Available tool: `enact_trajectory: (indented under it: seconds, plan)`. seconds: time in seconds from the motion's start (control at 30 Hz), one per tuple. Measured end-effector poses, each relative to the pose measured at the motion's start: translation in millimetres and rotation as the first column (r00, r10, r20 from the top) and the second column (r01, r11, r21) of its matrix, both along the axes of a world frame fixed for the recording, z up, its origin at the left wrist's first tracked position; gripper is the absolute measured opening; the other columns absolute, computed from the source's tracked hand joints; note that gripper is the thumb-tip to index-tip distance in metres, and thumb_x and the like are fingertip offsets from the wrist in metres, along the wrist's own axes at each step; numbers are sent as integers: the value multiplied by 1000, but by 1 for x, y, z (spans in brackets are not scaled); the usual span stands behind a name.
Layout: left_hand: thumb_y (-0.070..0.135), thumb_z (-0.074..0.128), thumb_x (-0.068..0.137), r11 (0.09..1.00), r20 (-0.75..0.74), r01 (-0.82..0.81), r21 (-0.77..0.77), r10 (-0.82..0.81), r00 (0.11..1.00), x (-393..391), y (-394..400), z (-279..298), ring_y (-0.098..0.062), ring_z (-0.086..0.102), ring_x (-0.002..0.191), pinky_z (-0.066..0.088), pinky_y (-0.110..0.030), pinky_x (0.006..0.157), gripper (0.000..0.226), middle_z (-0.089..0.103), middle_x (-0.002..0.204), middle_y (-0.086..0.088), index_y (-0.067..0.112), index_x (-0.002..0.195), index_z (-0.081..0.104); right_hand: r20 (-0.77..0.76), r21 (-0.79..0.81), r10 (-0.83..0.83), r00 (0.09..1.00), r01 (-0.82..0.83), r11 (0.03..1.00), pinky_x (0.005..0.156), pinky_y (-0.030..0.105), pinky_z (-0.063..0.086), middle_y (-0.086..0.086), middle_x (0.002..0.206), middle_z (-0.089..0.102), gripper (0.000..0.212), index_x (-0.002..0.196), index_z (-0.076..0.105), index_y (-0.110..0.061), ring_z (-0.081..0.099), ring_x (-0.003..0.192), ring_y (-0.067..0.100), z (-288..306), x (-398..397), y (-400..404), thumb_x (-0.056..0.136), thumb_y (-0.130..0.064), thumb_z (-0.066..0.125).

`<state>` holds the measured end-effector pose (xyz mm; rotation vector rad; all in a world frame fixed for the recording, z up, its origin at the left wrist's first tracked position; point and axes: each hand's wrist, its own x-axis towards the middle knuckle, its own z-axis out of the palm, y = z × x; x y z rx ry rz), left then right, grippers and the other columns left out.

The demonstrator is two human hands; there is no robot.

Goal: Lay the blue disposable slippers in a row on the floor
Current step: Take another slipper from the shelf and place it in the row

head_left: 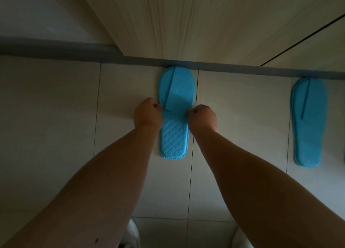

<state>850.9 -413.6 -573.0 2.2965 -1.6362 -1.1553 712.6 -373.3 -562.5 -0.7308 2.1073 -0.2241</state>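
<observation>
A blue disposable slipper (174, 141) lies flat on the pale tiled floor, toe against the grey skirting, its quilted insole showing at the heel. My left hand (148, 113) pinches the slipper's left edge at mid-length. My right hand (203, 117) pinches its right edge at the same height. The flat strap across the front is partly lifted between my hands. A second blue slipper (309, 124), or a flat stack of them, lies farther right, also toe to the skirting, apart from the first.
A light wood-grain cabinet front (186, 23) rises behind the grey skirting (56, 46). A white wall stands at the upper left. White shoe toes (133, 234) show at the bottom edge. Tiled floor (52, 107) stretches to the left.
</observation>
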Motion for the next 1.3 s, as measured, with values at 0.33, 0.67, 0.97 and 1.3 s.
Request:
enact_trajectory:
  seconds: [0.33,0.67,0.97,1.3]
  plan:
    - [20,53,94,999,39,26,-43,-24,999,-5,4,-1,-32,63,101,38,-28,74,21,70,106,-15,7,105,66,-13,20,43,999,-43,999,53,26,38,1,73,58,17,84,59,-15,54,62,15,0,-5,2,93,-26,50]
    - [22,54,94,998,39,55,8,-56,998,-6,-2,2,-32,63,102,46,-34,81,22,69,108,-15,6,105,65,-34,38,34,999,-33,999,56,28,40,0,75,57,16,89,62,-13,55,66,17,0,-6,-1,93,-26,51]
    - [24,50,97,987,131,161,10,-161,978,-7,-9,35,-35,58,111,45,-38,87,31,62,118,-21,-1,115,55,-86,55,28,996,-23,998,55,27,39,3,83,62,25,98,62,-10,56,67,16,23,-12,-3,94,-33,53]
    - [30,49,94,701,385,709,-82,-634,671,5,21,166,-35,56,97,42,-40,78,36,58,110,-20,2,117,51,-369,-19,363,856,-397,918,91,39,43,6,118,59,36,123,58,-14,54,108,24,157,-4,30,98,-36,44]
